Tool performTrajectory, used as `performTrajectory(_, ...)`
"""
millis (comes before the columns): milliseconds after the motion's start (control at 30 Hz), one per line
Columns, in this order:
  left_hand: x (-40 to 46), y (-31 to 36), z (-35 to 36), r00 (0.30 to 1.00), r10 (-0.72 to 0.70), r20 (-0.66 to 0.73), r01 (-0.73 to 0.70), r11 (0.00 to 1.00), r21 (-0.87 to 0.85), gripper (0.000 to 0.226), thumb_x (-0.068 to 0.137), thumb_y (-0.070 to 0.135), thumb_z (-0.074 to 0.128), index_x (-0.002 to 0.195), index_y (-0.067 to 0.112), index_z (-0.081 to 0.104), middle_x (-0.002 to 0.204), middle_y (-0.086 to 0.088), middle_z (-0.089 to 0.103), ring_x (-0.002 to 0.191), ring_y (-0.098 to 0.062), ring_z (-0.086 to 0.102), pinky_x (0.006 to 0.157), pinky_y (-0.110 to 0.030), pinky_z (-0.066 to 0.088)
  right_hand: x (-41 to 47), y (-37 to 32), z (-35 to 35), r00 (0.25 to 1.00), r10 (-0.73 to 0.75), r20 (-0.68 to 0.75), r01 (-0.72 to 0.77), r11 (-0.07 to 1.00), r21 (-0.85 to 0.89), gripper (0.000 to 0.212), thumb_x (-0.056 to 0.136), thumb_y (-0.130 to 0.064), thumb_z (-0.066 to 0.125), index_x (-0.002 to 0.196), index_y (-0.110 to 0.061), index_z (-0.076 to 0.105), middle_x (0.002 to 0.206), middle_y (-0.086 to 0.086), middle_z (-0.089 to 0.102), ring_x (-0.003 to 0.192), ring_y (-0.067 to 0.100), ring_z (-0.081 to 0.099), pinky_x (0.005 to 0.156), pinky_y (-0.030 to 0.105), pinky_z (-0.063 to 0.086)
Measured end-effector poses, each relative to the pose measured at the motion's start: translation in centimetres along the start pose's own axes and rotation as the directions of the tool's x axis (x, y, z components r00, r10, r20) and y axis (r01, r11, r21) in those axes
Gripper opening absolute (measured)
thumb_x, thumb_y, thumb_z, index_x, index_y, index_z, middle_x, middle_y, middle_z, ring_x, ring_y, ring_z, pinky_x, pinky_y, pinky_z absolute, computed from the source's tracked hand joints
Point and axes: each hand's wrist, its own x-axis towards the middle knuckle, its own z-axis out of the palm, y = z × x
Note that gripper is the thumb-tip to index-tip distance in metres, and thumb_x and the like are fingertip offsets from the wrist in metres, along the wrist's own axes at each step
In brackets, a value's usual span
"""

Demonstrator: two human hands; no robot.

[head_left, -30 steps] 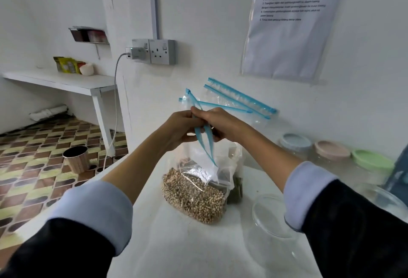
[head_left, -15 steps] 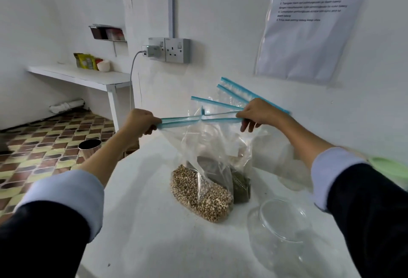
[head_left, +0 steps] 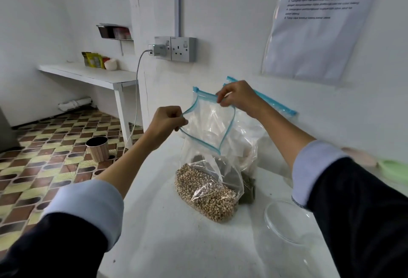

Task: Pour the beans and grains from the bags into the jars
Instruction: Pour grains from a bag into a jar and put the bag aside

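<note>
A clear zip bag (head_left: 205, 191) with pale beans in its bottom stands on the white table (head_left: 176, 244). Its blue-edged mouth is pulled wide open. My left hand (head_left: 165, 124) pinches the near lip of the mouth. My right hand (head_left: 237, 98) pinches the far lip. Behind it lean more zip bags (head_left: 276, 105), one holding dark green grains (head_left: 248, 189). An open clear jar (head_left: 287, 224) stands at the lower right, partly hidden by my right sleeve.
Pink (head_left: 362, 156) and green (head_left: 395, 167) jar lids show at the right edge. A wall socket with a charger (head_left: 174, 49) is above the table. A small bin (head_left: 98, 148) stands on the tiled floor to the left, near a white shelf (head_left: 88, 74).
My hands went from pulling the zip strip sideways to holding the two lips apart, so the bag's mouth now gapes open. The camera shifted slightly left.
</note>
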Motion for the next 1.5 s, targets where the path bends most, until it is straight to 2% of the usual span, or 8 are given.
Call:
performTrajectory(233,-0.8,1.3,1.1,0.998,0.060,0.037,-0.059,0.998,-0.026,0.025,0.079,-0.007,0.060,0.060,0.002,0.050,0.058,-0.010,0.040,0.056,-0.015,0.039,0.052,-0.016,0.036,1.5,-5.1,2.4,0.987,0.119,0.107,-0.080,0.946,-0.313,0.044,0.090,-0.045,0.054,0.095,-0.003,0.067,0.073,-0.003,0.057,0.072,0.014,0.053,0.072,0.028,0.043)
performTrajectory(333,-1.5,1.8,2.1,0.994,0.098,0.046,-0.099,0.995,0.017,0.022,0.079,-0.005,0.061,0.061,0.001,0.051,0.059,-0.010,0.041,0.056,-0.016,0.039,0.054,-0.016,0.035,1.6,-5.9,5.1,0.987,0.110,0.113,-0.040,0.866,-0.498,0.062,0.089,-0.067,0.040,0.107,-0.010,0.059,0.097,0.000,0.059,0.093,0.021,0.056,0.086,0.034,0.043)
performTrajectory(467,-2.3,1.5,3.1,0.992,0.097,0.083,-0.099,0.995,0.025,0.024,0.089,0.007,0.058,0.067,-0.003,0.057,0.064,-0.014,0.051,0.060,-0.018,0.047,0.062,-0.025,0.040,2.4,-5.8,6.8,0.992,0.115,0.057,-0.064,0.825,-0.561,0.019,0.090,-0.031,0.057,0.090,-0.013,0.052,0.098,0.002,0.066,0.077,0.018,0.061,0.068,0.026,0.042)
performTrajectory(633,-3.6,-3.5,2.8,0.968,-0.241,0.073,0.246,0.965,-0.087,0.063,0.103,0.040,0.017,0.076,0.003,0.061,0.074,-0.009,0.063,0.064,-0.014,0.054,0.063,-0.024,0.041,2.7,-6.5,5.0,0.993,0.115,0.011,-0.103,0.928,-0.358,0.017,0.084,-0.023,0.065,0.077,-0.010,0.056,0.076,0.001,0.067,0.062,0.014,0.064,0.073,0.028,0.054)
performTrajectory(800,-4.1,-10.2,4.0,0.766,-0.631,-0.126,0.632,0.774,-0.038,0.044,0.101,0.039,0.034,0.107,-0.001,0.052,0.109,-0.018,0.054,0.097,-0.031,0.055,0.078,-0.038,0.044,0.6,-7.5,1.5,0.997,0.072,0.023,-0.067,0.986,-0.153,0.024,0.085,-0.018,0.065,0.064,-0.007,0.064,0.067,0.002,0.072,0.057,0.009,0.065,0.064,0.022,0.052)
performTrajectory(900,-5.4,-11.4,5.1,0.617,-0.786,0.035,0.774,0.598,-0.209,0.050,0.100,0.046,0.033,0.121,0.003,0.046,0.118,-0.015,0.051,0.105,-0.033,0.054,0.083,-0.040,0.045,-1.0,-6.7,-1.5,0.997,0.068,0.034,-0.068,0.997,-0.026,0.021,0.085,-0.015,0.066,0.068,-0.002,0.067,0.065,0.003,0.072,0.065,0.013,0.066,0.075,0.027,0.053)
performTrajectory(1233,-5.3,-11.5,5.7,0.593,-0.761,0.263,0.670,0.285,-0.685,0.035,0.094,0.044,0.047,0.082,0.012,0.054,0.083,-0.004,0.051,0.075,-0.018,0.048,0.067,-0.029,0.041,-4.3,-2.9,-6.3,0.988,0.088,0.126,-0.102,0.989,0.107,0.012,0.082,-0.012,0.071,0.083,0.001,0.071,0.088,0.006,0.074,0.075,0.017,0.071,0.087,0.032,0.056)
performTrajectory(1500,-5.3,-12.3,5.7,0.608,-0.708,0.359,0.731,0.323,-0.601,0.040,0.090,0.050,0.052,0.096,0.012,0.062,0.093,-0.003,0.061,0.085,-0.015,0.056,0.073,-0.026,0.043,-5.3,-2.8,-6.0,0.970,0.241,0.028,-0.242,0.964,0.109,0.032,0.072,0.001,0.077,0.094,0.020,0.064,0.079,0.025,0.070,0.067,0.027,0.065,0.081,0.042,0.056)
